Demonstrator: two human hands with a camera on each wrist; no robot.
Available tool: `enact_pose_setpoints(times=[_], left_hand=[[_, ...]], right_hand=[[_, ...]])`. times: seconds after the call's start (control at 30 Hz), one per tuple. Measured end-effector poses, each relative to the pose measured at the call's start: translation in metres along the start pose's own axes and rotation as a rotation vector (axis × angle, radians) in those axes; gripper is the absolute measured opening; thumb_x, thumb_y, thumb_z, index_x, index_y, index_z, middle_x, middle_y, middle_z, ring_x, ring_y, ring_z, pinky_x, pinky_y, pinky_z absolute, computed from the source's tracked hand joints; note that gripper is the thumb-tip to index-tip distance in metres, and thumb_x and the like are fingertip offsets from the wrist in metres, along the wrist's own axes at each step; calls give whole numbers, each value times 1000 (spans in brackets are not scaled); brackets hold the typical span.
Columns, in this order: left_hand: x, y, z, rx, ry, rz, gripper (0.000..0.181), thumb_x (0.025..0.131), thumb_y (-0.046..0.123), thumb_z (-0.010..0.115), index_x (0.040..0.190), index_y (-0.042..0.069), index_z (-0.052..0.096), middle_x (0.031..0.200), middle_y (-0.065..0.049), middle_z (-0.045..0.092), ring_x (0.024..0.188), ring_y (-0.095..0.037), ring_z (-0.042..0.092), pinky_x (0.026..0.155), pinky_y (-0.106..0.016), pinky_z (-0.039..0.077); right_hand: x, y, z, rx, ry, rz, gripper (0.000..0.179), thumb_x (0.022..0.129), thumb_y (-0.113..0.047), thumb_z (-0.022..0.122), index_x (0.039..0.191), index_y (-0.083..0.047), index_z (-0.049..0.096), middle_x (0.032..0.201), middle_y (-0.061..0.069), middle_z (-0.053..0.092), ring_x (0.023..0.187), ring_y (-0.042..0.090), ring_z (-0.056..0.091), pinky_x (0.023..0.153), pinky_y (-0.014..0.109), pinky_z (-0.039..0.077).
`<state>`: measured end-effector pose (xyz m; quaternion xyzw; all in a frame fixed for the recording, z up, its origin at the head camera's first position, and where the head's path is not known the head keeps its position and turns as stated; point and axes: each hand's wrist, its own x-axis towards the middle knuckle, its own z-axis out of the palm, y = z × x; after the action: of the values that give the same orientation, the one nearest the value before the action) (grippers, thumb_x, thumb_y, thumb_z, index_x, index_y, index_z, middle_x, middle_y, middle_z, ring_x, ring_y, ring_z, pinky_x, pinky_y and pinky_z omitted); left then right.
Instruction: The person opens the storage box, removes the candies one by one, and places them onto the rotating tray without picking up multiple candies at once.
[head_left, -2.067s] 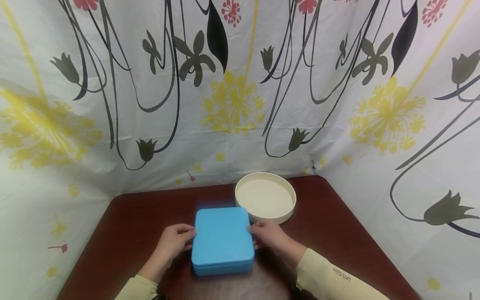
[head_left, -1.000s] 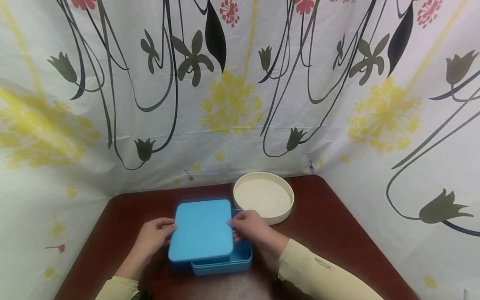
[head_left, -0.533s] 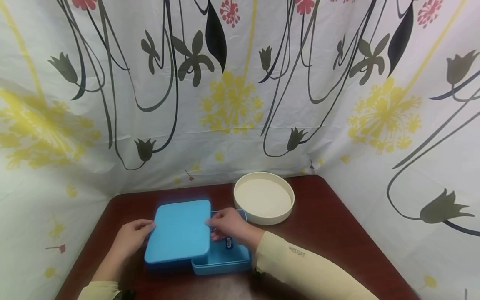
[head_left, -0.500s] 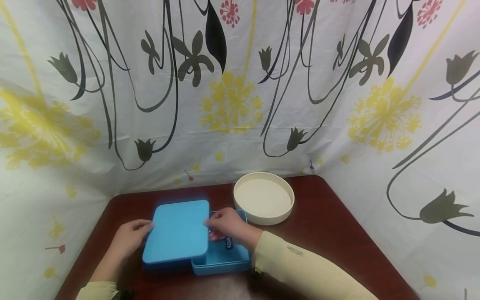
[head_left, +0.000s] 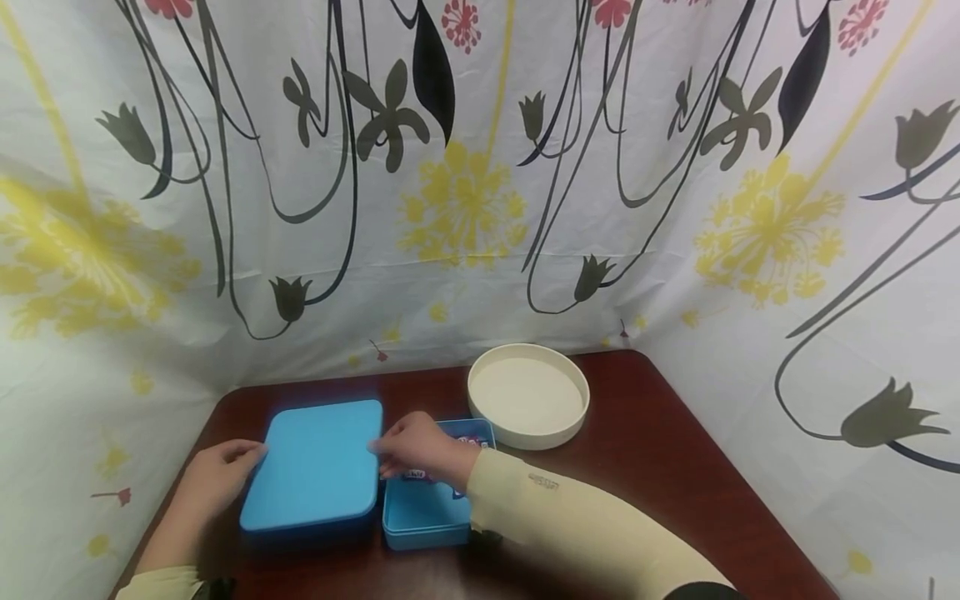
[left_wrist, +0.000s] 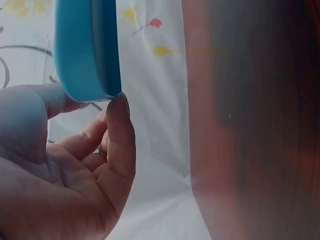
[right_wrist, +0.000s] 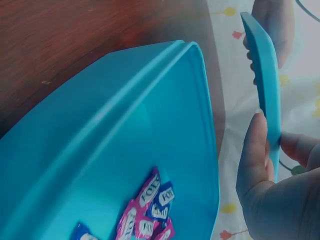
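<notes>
A blue lid [head_left: 315,467] is held level between both hands, raised above the table and left of its box. My left hand [head_left: 213,475] pinches the lid's left edge; in the left wrist view, thumb and fingers grip its rim [left_wrist: 80,55]. At the opposite edge, my right hand [head_left: 420,446] pinches the lid between thumb and fingers. Below the right forearm stands the uncovered blue box [head_left: 427,517], partly covered by that arm. Several wrapped candies [right_wrist: 145,210], pink and dark blue, lie inside it in the right wrist view.
A round cream tray [head_left: 528,396] stands behind and to the right of the box, close to its back corner. The dark red-brown table [head_left: 637,433] is bordered by a flower-printed curtain [head_left: 465,325] at the back and sides.
Both hands have lifted the lid off the box and carried it leftward. The box has stayed put, and its inside with the candies has come into view.
</notes>
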<state>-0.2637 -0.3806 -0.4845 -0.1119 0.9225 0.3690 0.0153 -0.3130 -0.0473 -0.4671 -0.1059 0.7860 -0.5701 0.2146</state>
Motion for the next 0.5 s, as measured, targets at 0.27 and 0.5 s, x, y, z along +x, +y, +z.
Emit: enact_pose_setpoints(times=[0.27,0.5], left_hand=[[3,-13,-14,-18,26,10,72,117,50,44,146,-14,57,149,-44,53,132,-60,53,104,-73,50],[5,-20,-17,14,32,-5,73,117,52,44,144,-14,59,146,-44,55,130,-60,53,102,-73,50]], right_hand=[[12,-8,15,24,-12,10,17,102,-21,82,92,-7,80,85,13,78,76,26,80,85,46,68],[18,-13,23,35,-39,40,14,102,-15,79,93,-5,77,89,16,77,77,28,80,84,46,68]])
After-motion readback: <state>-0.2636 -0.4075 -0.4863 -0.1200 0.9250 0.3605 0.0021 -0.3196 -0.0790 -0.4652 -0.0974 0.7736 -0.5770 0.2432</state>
